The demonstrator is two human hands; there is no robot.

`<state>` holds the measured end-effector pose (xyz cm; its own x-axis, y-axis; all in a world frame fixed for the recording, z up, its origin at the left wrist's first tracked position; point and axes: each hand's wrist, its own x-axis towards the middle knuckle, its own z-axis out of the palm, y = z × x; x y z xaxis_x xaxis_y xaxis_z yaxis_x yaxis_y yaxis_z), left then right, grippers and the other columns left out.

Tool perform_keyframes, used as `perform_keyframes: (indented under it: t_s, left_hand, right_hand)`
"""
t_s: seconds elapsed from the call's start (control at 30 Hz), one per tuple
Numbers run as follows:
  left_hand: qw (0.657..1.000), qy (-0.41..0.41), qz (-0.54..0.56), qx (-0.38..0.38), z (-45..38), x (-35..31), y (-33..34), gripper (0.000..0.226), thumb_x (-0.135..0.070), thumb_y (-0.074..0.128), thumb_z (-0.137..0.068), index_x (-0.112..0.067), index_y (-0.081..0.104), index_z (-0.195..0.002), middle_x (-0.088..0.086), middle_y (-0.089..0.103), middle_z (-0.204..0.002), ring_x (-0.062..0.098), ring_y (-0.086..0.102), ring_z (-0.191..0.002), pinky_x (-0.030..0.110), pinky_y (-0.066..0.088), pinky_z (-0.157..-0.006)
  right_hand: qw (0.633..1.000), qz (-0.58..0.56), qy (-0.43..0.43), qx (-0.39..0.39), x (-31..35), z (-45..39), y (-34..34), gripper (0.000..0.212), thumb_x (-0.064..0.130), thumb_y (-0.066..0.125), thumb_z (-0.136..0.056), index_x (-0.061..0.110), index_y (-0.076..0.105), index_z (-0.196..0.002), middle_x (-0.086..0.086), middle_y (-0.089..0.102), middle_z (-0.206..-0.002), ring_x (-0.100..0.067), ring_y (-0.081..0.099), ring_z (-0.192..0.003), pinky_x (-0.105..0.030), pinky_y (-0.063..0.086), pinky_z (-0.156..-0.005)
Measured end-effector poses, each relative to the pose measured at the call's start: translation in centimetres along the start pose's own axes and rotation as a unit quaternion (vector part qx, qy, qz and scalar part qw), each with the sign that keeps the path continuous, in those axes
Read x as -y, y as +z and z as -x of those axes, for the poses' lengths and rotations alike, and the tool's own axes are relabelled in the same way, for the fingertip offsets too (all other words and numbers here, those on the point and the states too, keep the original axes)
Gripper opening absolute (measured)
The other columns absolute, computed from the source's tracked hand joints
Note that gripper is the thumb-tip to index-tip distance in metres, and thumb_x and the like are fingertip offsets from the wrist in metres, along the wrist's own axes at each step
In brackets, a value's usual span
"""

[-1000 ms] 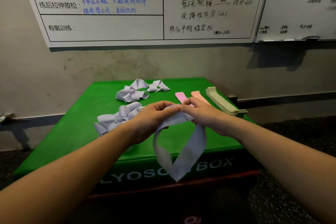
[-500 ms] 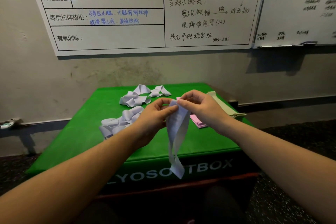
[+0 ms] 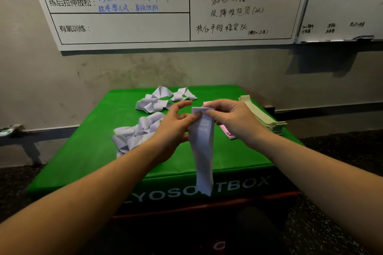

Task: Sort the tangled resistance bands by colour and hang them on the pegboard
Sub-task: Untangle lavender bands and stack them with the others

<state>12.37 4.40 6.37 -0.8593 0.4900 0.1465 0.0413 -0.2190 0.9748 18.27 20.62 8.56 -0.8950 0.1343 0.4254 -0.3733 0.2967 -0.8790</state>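
While both hands pinch its top edge, the lilac band [image 3: 202, 151] hangs flat and doubled, its long axis near vertical, its lower end pointing down past the front edge of the green box [image 3: 83, 151]. The left hand [image 3: 176, 128] grips one top corner between thumb and fingers; the right hand [image 3: 230, 118] pinches the other corner, so each grip is narrow and holds the band. To do this step well, I would keep the two layers square at the top, let the band's own weight pull out any twist, then lay it down lengthwise as a new lilac stack. Just behind the right hand lies a pink band [image 3: 228, 132], and beyond it a stack of pale green bands [image 3: 263, 118]. Tangled lilac bands [image 3: 134, 134] lie to the left, with more [image 3: 161, 99] farther back. No pegboard shows.
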Motion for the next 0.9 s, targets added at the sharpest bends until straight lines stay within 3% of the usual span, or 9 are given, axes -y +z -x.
perform_keyframes:
  t_s: [0.1,0.23,0.33,0.4,0.53,0.63,0.73,0.8,0.9]
  left_hand:
    - [0.998,0.000,-0.064,0.022,-0.3,0.7,-0.3,0.030,-0.027,0.067,-0.093,-0.011,0.066,-0.118,0.016,0.070,-0.116,0.022,0.066,-0.101,0.043,0.050,-0.082]
    - [0.988,0.046,-0.146,0.020,-0.9,1.5,-0.5,0.013,-0.020,0.064,-0.095,-0.013,0.070,-0.104,0.001,0.073,-0.096,-0.001,0.065,-0.083,0.015,0.050,-0.072]
    - [0.990,0.053,-0.128,0.023,-2.1,2.1,-0.6,0.015,-0.017,0.058,-0.098,-0.015,0.066,-0.111,0.006,0.072,-0.111,0.009,0.066,-0.099,0.025,0.054,-0.086]
    - [0.992,0.057,-0.113,0.007,-3.4,2.7,-0.8,0.017,-0.018,0.055,-0.101,-0.020,0.063,-0.116,0.004,0.070,-0.119,0.013,0.064,-0.111,0.029,0.052,-0.095]
    - [0.995,0.018,-0.067,-0.068,-6.4,4.5,-1.2,0.022,-0.021,0.047,-0.104,-0.017,0.055,-0.124,0.005,0.066,-0.124,0.017,0.062,-0.117,0.038,0.048,-0.103]
    - [0.995,-0.027,0.025,-0.097,-8.4,5.5,-1.5,0.019,-0.018,0.042,-0.106,-0.010,0.051,-0.121,0.012,0.070,-0.103,0.020,0.067,-0.092,0.038,0.054,-0.086]
    - [0.992,-0.039,0.049,-0.109,-10.3,6.2,-1.7,0.015,-0.015,0.045,-0.104,-0.009,0.047,-0.118,0.008,0.072,-0.086,0.013,0.068,-0.070,0.031,0.057,-0.067]
    - [0.990,-0.050,0.044,-0.123,-11.7,6.8,-1.8,0.010,-0.011,0.047,-0.103,-0.012,0.047,-0.113,0.006,0.071,-0.085,0.011,0.066,-0.069,0.029,0.055,-0.066]
    - [0.988,-0.067,0.026,-0.136,-14.1,8.1,-2.2,0.011,-0.004,0.049,-0.100,-0.012,0.049,-0.107,0.009,0.064,-0.090,0.018,0.059,-0.076,0.032,0.049,-0.070]
  right_hand:
    - [0.998,-0.028,0.047,-0.005,-0.5,-0.8,0.2,0.015,0.010,0.070,-0.089,0.024,0.074,-0.087,0.007,0.072,-0.078,-0.007,0.061,-0.073,-0.021,0.048,-0.064]
    - [0.989,-0.107,0.097,-0.034,-1.4,-2.1,0.3,0.009,0.013,0.068,-0.090,0.020,0.074,-0.092,-0.001,0.071,-0.083,-0.019,0.061,-0.080,-0.036,0.048,-0.074]
    - [0.981,-0.144,0.129,-0.034,-2.8,-3.0,0.8,0.007,0.020,0.069,-0.090,0.021,0.070,-0.098,-0.002,0.070,-0.085,-0.021,0.061,-0.079,-0.041,0.047,-0.076]
    - [0.976,-0.156,0.153,-0.020,-3.9,-3.4,1.2,0.016,0.028,0.067,-0.092,0.019,0.065,-0.106,-0.001,0.068,-0.089,-0.019,0.061,-0.077,-0.035,0.049,-0.070]
    - [0.967,-0.164,0.196,0.003,-5.8,-3.7,1.5,0.024,0.034,0.064,-0.093,0.018,0.053,-0.107,-0.003,0.063,-0.094,-0.020,0.063,-0.073,-0.034,0.052,-0.066]
    - [0.967,-0.128,0.220,0.031,-7.8,-3.8,1.7,0.021,0.024,0.069,-0.091,0.018,0.051,-0.100,0.000,0.066,-0.092,-0.016,0.063,-0.067,-0.036,0.056,-0.066]
    - [0.965,-0.051,0.236,0.098,-10.1,-3.7,2.1,0.013,0.013,0.068,-0.091,0.014,0.056,-0.096,0.002,0.066,-0.076,-0.010,0.063,-0.067,-0.031,0.057,-0.067]
    - [0.963,0.008,0.238,0.128,-11.6,-3.7,2.2,0.006,0.012,0.061,-0.096,0.011,0.057,-0.100,-0.004,0.065,-0.078,-0.011,0.063,-0.068,-0.027,0.056,-0.063]
    - [0.960,0.036,0.253,0.111,-13.8,-4.0,2.3,0.005,0.015,0.052,-0.101,0.013,0.055,-0.105,-0.004,0.062,-0.074,-0.008,0.059,-0.057,-0.025,0.052,-0.053]
